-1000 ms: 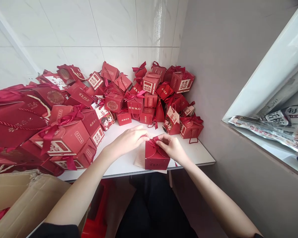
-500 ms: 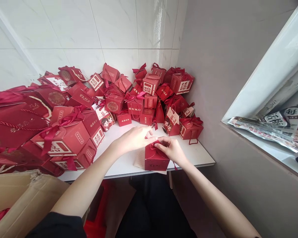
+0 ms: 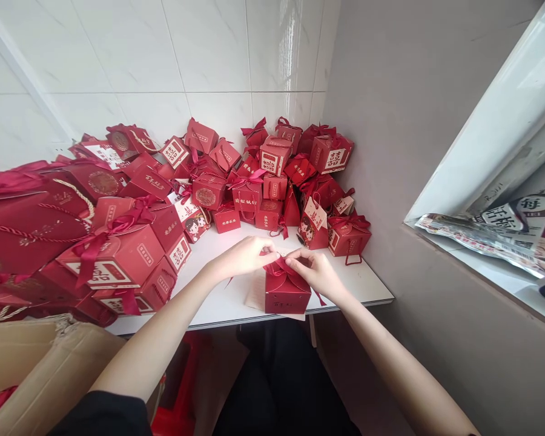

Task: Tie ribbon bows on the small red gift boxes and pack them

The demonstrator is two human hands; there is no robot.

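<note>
A dark red gift box stands upright near the table's front edge, its petal-like top flaps folded inward. Red ribbon is gathered on its top, and one ribbon end hangs down at the right side. My left hand is above the box's left side, fingertips pinched on the ribbon. From the right, my right hand pinches the ribbon too, thumb and forefinger close to the middle of the lid. Under the box lies a pale sheet, partly covered.
Several red gift boxes with ribbons and cords are piled at the back and left, one at the right. They stand on a white table. A cardboard box is at lower left, beside a red stool. Packets lie on the right ledge.
My left hand has drawn slightly left and down, apart from the right hand, pulling at the ribbon. A thin ribbon end now shows below the left wrist. The box has stayed in place.
</note>
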